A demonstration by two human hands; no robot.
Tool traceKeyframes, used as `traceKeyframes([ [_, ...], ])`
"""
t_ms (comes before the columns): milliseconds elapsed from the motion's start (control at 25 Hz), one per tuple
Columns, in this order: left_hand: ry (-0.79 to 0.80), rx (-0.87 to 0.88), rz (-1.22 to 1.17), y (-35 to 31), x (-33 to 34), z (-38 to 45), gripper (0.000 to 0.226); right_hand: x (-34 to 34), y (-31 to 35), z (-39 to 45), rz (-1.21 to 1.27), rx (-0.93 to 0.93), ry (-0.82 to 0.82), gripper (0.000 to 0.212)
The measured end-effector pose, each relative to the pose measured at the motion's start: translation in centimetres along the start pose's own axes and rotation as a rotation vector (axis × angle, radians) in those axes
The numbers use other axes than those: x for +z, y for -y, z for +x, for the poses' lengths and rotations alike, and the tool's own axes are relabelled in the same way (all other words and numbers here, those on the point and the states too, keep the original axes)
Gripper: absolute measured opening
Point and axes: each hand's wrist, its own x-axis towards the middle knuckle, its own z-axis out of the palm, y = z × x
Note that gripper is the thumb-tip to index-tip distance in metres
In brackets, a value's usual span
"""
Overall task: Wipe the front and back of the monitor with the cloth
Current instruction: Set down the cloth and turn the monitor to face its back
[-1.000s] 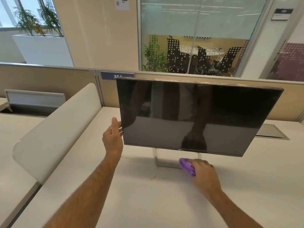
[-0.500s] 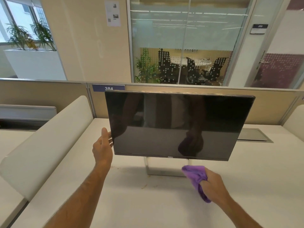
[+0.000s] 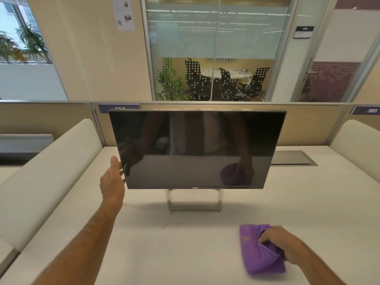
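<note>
Two hands are in view, and both have shifted relative to the Dell monitor (image 3: 195, 149). At the monitor's lower left edge, the left hand (image 3: 112, 182) is spread, its fingers loosened and just touching or barely off the bezel, where a second ago it gripped that edge more firmly. The monitor itself now faces the camera squarely instead of being swung aside, standing on its stand (image 3: 194, 199) on the white bench (image 3: 185, 243). Well in front of the monitor and to its right, the right hand (image 3: 281, 245) clenches the purple cloth (image 3: 259, 251) and has drawn it down from the screen's lower edge onto the bench. That looks like a pause between passes, or possibly the end of wiping.

Readable writing: "DELL" on the monitor's bottom bezel, a partition tag behind its upper left corner showing "384" half hidden, and "385" on the tag (image 3: 367, 110) to its far right.
</note>
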Motion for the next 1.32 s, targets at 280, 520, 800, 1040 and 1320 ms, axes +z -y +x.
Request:
traceKeyframes([
  [280, -0.029, -0.006, 0.102, -0.7, 0.6, -0.5, 0.088, -3.8, 1.9, -1.1, -0.271, -0.209, -0.253, 0.065],
  [520, -0.170, 0.265, 0.068, -6.6, 1.3, -0.5, 0.055, -10.7, 13.9, -5.4, 0.211, -0.801, -0.486, 0.034],
  [800, -0.151, 0.287, 0.040, -12.4, 3.1, 0.0, 0.056, -13.2, 22.7, -6.8, 0.345, -0.918, -0.389, 0.021],
  [1040, -0.096, 0.239, 0.087, -11.9, 3.4, 0.2, 0.067, -12.7, 21.8, -6.3, 0.405, -0.951, -0.407, 0.023],
  [1320, 0.041, 0.086, -0.047, -12.9, 3.4, 2.3, 0.102, -13.0, 18.9, -9.0, 0.425, -1.006, -0.369, 0.012],
])
